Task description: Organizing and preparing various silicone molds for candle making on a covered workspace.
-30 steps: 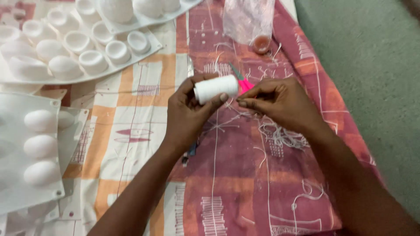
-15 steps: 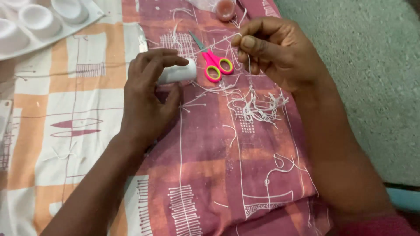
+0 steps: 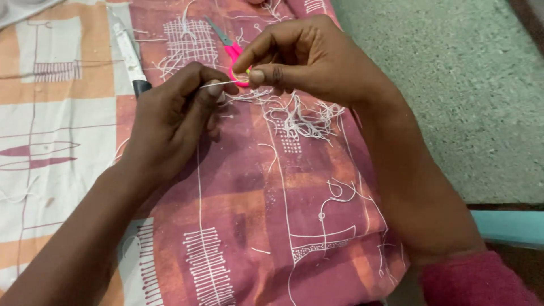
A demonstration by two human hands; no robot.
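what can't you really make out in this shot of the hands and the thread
Head view only:
- Pink scissors: handle loops hidden behind the right hand.
- White thread: its ends vanish inside the fingertips of the left hand and the right hand.
- White pen-like tool: too small to identify.
- White tray: cut off by the top edge.

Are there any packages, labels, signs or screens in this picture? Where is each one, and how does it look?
None can be seen. Only a printed cloth, pink-handled scissors, loose white thread pieces and a white pen-like tool with a dark tip lie near the hands.
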